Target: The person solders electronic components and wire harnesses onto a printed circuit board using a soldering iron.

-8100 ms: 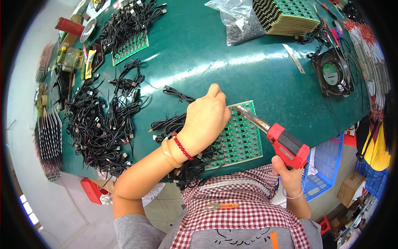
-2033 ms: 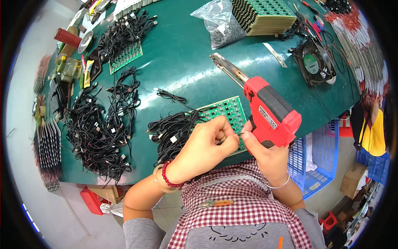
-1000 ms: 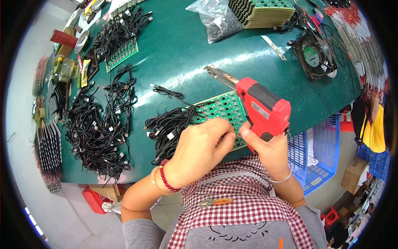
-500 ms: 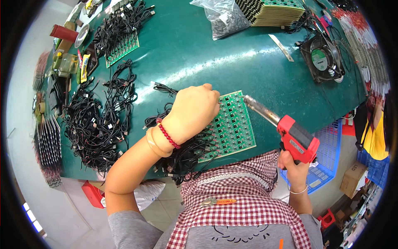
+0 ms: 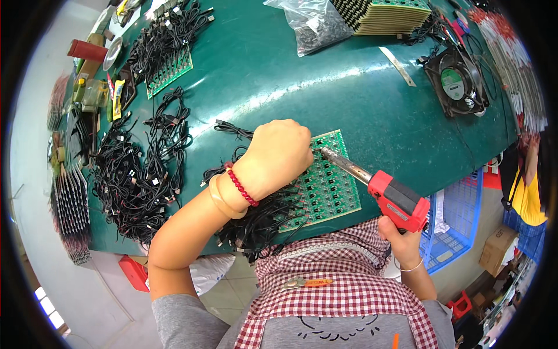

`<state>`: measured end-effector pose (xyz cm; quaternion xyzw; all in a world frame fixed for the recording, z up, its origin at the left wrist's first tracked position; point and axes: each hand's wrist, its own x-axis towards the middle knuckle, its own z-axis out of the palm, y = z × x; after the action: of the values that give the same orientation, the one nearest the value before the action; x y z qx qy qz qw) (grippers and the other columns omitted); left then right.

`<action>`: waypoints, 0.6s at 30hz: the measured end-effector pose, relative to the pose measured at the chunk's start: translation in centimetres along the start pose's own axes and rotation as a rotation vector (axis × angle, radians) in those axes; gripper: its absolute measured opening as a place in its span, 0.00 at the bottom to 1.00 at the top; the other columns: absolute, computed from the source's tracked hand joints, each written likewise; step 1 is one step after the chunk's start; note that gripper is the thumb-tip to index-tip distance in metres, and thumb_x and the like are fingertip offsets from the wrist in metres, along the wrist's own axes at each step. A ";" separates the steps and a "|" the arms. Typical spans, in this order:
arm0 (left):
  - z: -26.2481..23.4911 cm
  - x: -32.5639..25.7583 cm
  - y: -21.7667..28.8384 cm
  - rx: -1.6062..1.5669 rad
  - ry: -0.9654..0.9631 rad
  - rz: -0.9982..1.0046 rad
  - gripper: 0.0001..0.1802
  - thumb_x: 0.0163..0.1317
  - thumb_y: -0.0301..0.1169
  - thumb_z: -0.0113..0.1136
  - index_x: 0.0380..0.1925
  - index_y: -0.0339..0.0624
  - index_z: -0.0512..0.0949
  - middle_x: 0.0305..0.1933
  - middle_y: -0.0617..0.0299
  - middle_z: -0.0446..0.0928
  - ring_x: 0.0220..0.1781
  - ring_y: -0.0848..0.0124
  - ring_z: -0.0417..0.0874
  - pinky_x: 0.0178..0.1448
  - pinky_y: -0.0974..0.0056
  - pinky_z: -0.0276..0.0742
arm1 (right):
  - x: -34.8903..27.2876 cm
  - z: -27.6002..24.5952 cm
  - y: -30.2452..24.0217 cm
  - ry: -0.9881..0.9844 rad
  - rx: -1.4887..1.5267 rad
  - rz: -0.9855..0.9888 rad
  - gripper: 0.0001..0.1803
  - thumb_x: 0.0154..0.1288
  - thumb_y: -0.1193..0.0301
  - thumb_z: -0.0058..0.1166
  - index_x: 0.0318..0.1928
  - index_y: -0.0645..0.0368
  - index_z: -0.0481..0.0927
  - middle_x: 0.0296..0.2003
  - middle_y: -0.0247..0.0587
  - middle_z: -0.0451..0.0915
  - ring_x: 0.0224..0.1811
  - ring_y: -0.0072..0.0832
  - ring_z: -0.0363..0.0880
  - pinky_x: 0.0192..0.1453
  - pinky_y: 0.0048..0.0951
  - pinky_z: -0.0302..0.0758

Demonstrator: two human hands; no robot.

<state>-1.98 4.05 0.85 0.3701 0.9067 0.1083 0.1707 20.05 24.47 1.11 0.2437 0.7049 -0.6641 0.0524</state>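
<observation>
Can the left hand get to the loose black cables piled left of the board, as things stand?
Probably yes. The left hand rests on the green circuit board; the cable pile lies beside it on bare mat, nothing between.

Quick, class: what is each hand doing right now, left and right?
Left hand: curled, pressing on the green circuit board; whether it grips anything cannot be told.
Right hand: closed around the red soldering gun.

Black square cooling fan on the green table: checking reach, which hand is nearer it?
Right. The right hand, gripping the red soldering gun, is below the black square cooling fan; the left hand rests on the green circuit board, farther left.
</observation>
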 end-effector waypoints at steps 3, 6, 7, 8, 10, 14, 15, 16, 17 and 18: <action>0.0 0.0 0.0 -0.018 0.003 -0.003 0.11 0.50 0.32 0.56 0.17 0.34 0.77 0.23 0.46 0.78 0.29 0.48 0.80 0.37 0.49 0.77 | 0.0 0.0 0.1 0.009 -0.013 -0.004 0.20 0.57 0.71 0.65 0.49 0.64 0.79 0.43 0.39 0.82 0.44 0.26 0.79 0.49 0.28 0.75; -0.2 0.1 0.0 -0.028 0.006 -0.004 0.11 0.50 0.31 0.56 0.17 0.34 0.77 0.23 0.46 0.78 0.29 0.49 0.80 0.37 0.49 0.77 | 0.1 0.1 0.1 0.016 -0.013 -0.010 0.20 0.57 0.70 0.65 0.49 0.64 0.79 0.42 0.39 0.82 0.43 0.26 0.79 0.49 0.28 0.75; -0.3 0.1 -0.1 -0.033 0.011 0.004 0.11 0.50 0.31 0.56 0.17 0.34 0.77 0.23 0.46 0.78 0.29 0.49 0.80 0.38 0.50 0.77 | 0.1 0.2 0.1 0.019 -0.010 -0.013 0.20 0.57 0.70 0.65 0.49 0.64 0.79 0.42 0.39 0.82 0.43 0.26 0.79 0.49 0.28 0.75; -0.3 0.1 -0.2 -0.031 0.011 0.000 0.11 0.50 0.31 0.56 0.17 0.34 0.77 0.23 0.46 0.78 0.29 0.49 0.80 0.38 0.50 0.77 | 0.1 0.2 0.1 0.014 -0.008 -0.014 0.20 0.57 0.70 0.65 0.49 0.64 0.79 0.42 0.39 0.82 0.43 0.26 0.79 0.49 0.28 0.75; -0.3 0.0 -0.4 -0.017 0.018 0.031 0.10 0.49 0.32 0.57 0.18 0.35 0.78 0.23 0.47 0.78 0.29 0.49 0.80 0.37 0.50 0.76 | 0.1 0.2 0.2 0.017 -0.007 -0.033 0.20 0.57 0.70 0.65 0.49 0.64 0.79 0.43 0.39 0.82 0.43 0.26 0.79 0.49 0.28 0.75; -0.4 0.2 -0.7 -0.029 -0.009 0.045 0.09 0.49 0.32 0.57 0.18 0.37 0.78 0.23 0.48 0.78 0.29 0.50 0.80 0.37 0.50 0.76 | 0.0 0.1 0.5 0.022 -0.026 -0.033 0.19 0.57 0.70 0.65 0.49 0.64 0.79 0.43 0.39 0.81 0.43 0.26 0.79 0.49 0.28 0.75; -0.4 0.2 -0.7 -0.032 -0.013 0.041 0.09 0.49 0.32 0.57 0.18 0.37 0.78 0.23 0.48 0.78 0.29 0.50 0.80 0.37 0.50 0.76 | -0.1 0.0 0.6 0.022 -0.020 -0.031 0.19 0.57 0.71 0.65 0.49 0.64 0.79 0.43 0.39 0.81 0.43 0.26 0.79 0.49 0.28 0.75; -0.4 0.1 -0.8 -0.035 -0.018 0.035 0.09 0.49 0.32 0.57 0.18 0.37 0.78 0.23 0.48 0.78 0.29 0.50 0.80 0.37 0.50 0.76 | -0.1 0.1 0.7 0.022 -0.013 -0.028 0.19 0.57 0.71 0.65 0.49 0.64 0.79 0.43 0.39 0.81 0.43 0.26 0.79 0.49 0.28 0.75; -0.4 0.2 -0.8 -0.036 -0.018 0.037 0.09 0.49 0.32 0.57 0.18 0.37 0.78 0.23 0.48 0.78 0.29 0.50 0.80 0.37 0.50 0.76 | -0.1 0.1 0.7 0.023 -0.014 -0.027 0.19 0.57 0.71 0.65 0.49 0.64 0.79 0.43 0.39 0.81 0.43 0.26 0.79 0.49 0.28 0.75; -0.4 0.3 -0.8 -0.040 -0.017 0.048 0.09 0.49 0.32 0.57 0.18 0.37 0.78 0.23 0.48 0.78 0.29 0.50 0.80 0.37 0.50 0.76 | -0.1 0.1 0.6 0.021 -0.007 -0.021 0.19 0.57 0.71 0.65 0.49 0.64 0.79 0.43 0.39 0.81 0.43 0.26 0.79 0.49 0.28 0.75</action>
<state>-2.82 3.65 0.85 0.3892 0.8937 0.1272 0.1834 20.33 24.33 0.55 0.2431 0.7101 -0.6597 0.0388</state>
